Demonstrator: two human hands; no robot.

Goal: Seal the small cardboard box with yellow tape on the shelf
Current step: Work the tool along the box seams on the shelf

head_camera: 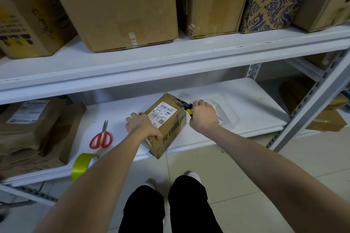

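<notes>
A small cardboard box [166, 125] with a white shipping label lies turned at an angle on the lower white shelf [246, 104], one corner past the front edge. My left hand [141, 126] grips its left side. My right hand [203, 114] is closed on a black-and-yellow utility knife [186, 108] whose tip touches the box's far right top edge. A roll of yellow tape [82, 165] stands on edge at the shelf's front, left of my left forearm.
Red-handled scissors [101, 138] lie between the tape and the box. Brown parcels [32, 128] fill the shelf's left end. Large cartons [117, 5] and a blue-patterned box [269, 7] sit on the upper shelf. A metal upright [306, 104] stands at right.
</notes>
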